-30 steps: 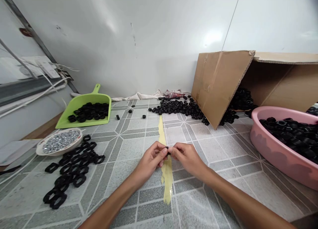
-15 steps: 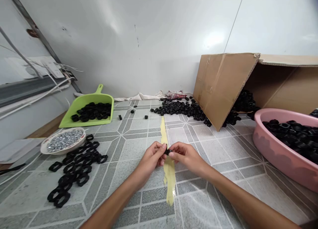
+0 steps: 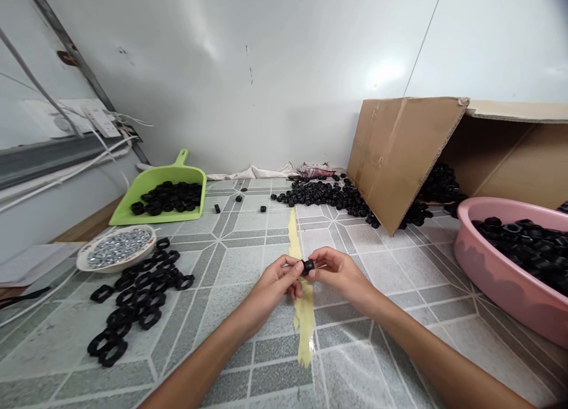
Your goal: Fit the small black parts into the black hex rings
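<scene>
Between my two hands, above the floor, is a small black plastic piece (image 3: 307,267), rounded with a ridge around it. The fingers of my left hand (image 3: 278,277) pinch its left side. From the right, the thumb and fingertips of my right hand (image 3: 338,273) close on its other side. The fingers hide part of the piece, so I cannot tell whether it is one part or two put together. Below the hands runs a yellow strip (image 3: 304,323) stuck to the floor.
Loose black rings (image 3: 141,296) lie at left beside a bowl of small shiny metal parts (image 3: 118,249). Behind stands a green dustpan (image 3: 122,209) of black pieces. A black pile (image 3: 319,193) reaches a tipped cardboard box (image 3: 390,154); a pink basin (image 3: 488,267) holds more.
The black piece has come up slightly and shows more between the fingertips. My right hand has risen a little and turned. The camera view has shifted slightly.
</scene>
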A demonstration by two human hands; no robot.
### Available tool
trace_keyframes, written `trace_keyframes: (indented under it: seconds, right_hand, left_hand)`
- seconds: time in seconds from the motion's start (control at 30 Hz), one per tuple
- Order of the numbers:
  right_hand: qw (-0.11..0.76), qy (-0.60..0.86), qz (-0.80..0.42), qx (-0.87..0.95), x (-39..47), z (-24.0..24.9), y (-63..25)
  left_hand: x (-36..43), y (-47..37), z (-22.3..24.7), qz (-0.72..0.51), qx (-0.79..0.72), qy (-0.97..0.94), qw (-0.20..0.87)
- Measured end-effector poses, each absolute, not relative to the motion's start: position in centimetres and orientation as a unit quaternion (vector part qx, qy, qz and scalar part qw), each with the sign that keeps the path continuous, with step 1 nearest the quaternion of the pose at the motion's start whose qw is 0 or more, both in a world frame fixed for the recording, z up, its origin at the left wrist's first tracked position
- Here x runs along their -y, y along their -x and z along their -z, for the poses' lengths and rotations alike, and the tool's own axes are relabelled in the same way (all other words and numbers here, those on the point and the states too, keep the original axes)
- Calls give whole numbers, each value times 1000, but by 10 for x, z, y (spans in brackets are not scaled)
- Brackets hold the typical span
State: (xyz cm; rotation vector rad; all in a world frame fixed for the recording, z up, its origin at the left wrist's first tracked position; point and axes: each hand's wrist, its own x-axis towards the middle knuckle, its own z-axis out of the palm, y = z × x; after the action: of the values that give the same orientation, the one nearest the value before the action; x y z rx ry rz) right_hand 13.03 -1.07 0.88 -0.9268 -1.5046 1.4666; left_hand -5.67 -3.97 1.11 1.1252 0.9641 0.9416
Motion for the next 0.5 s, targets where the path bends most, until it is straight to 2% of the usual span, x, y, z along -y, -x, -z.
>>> trace_keyframes:
  seconds: [0.27, 0.5]
  right_hand:
    - [384, 364, -508, 679, 15, -17, -132]
    - [400, 358, -314, 783, 23, -13, -135]
  left_hand:
    - [39, 59, -12, -419, -395, -494, 651]
    - [39, 58, -12, -410, -421, -503, 635]
